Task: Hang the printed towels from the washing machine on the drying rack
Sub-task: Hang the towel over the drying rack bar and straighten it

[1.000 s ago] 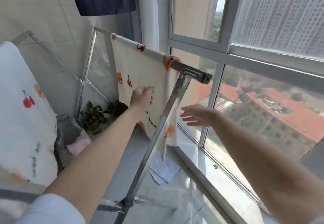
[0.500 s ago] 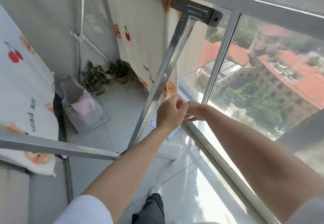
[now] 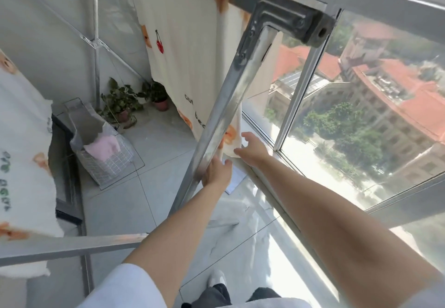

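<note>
The printed towel (image 3: 192,50) is hanging limp and soft over the drying rack (image 3: 240,71), best taken at its bottom hem, where the right hand (image 3: 252,147) is reaching open-fingered and the left hand (image 3: 216,171) is closing, on what I cannot tell.

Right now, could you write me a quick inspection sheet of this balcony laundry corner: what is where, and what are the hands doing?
Surface: pale tiled floor, sunlit by the window.
Job's things: printed towel draped over the top bar of the metal drying rack; second printed towel hangs at left.
Clutter: wire basket with a pink cloth; two potted plants; folded paper on the floor.
Hands: left hand low by the rack's slanted leg, its fingers hidden behind the leg; right hand open at the towel's bottom corner.
Cables: nothing seen.
Surroundings: large window over red-roofed buildings.
</note>
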Demonstrator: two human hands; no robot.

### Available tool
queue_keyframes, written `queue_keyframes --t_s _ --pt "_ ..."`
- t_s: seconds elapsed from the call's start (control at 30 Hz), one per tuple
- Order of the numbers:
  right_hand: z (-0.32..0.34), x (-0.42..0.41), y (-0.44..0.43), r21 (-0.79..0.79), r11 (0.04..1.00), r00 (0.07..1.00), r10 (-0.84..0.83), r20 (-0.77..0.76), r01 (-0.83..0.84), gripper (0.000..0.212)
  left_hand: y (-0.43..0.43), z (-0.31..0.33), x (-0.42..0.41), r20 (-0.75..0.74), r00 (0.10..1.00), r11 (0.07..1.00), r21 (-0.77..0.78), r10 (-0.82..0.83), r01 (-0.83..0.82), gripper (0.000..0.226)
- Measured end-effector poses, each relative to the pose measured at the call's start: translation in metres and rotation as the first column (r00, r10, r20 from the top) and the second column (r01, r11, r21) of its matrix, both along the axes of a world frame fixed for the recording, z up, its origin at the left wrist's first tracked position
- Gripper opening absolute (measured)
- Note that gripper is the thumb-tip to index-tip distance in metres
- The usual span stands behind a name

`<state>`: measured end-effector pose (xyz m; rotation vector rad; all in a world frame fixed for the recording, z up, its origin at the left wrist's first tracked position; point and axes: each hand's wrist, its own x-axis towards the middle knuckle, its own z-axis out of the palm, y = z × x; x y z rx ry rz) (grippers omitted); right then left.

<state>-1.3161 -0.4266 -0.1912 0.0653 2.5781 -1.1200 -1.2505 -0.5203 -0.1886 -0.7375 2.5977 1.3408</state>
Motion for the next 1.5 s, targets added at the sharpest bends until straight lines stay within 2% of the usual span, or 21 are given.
queue_keyframes --t_s 0.17,0.3,0.4,0.6,0.7,0.8,0.97,1.1,1.3,1.5 --pt "-0.017 -0.018 0.003 0.037 0.995 0.994 0.095 -0.058 -0.093 0.032 0.002 -0.009 -0.019 -0.074 0.990 0.987 0.116 0.120 -0.111 0.046" --pt "-0.026 -0.024 0.010 0.033 0.992 0.989 0.127 -0.078 -0.124 0.019 -0.001 -0.024 -0.027 -0.091 0.982 0.986 0.049 0.164 -0.160 0.029" --pt "-0.031 -0.024 0.019 0.026 0.984 0.979 0.176 -0.101 -0.174 0.026 0.004 -0.026 -0.029 -0.109 0.969 0.976 0.009 0.219 -0.220 0.019" --pt "-0.046 -0.011 0.040 0.054 0.970 0.968 0.242 -0.065 -0.239 0.032 0.015 -0.023 -0.029 -0.182 0.931 0.948 0.074 0.317 -0.309 0.004" --pt "-0.062 0.001 0.052 0.069 0.964 0.965 0.260 -0.026 -0.257 0.032 0.018 -0.019 -0.026 -0.206 0.913 0.936 0.116 0.351 -0.334 0.006" --pt "-0.073 0.008 0.055 0.060 0.967 0.969 0.249 0.006 -0.249 0.029 0.019 -0.016 -0.026 -0.204 0.920 0.943 0.070 0.333 -0.326 0.008" --pt "-0.080 0.009 0.050 -0.018 0.978 0.977 0.208 0.044 -0.207 0.028 0.020 -0.032 -0.013 -0.111 0.961 0.967 0.001 0.252 -0.254 0.012" --pt "-0.083 0.011 0.044 -0.044 0.973 0.972 0.230 0.049 -0.228 0.032 0.019 -0.046 -0.004 -0.084 0.963 0.966 -0.008 0.256 -0.258 0.012" --pt "-0.094 0.012 0.039 0.096 0.950 0.954 0.292 0.067 -0.298 0.030 0.026 -0.048 -0.002 -0.091 0.968 0.972 0.026 0.234 -0.232 0.017" --pt "-0.091 0.011 0.028 0.089 0.940 0.942 0.322 0.097 -0.331 0.015 0.018 -0.051 0.001 -0.055 0.966 0.967 0.007 0.253 -0.253 0.021"
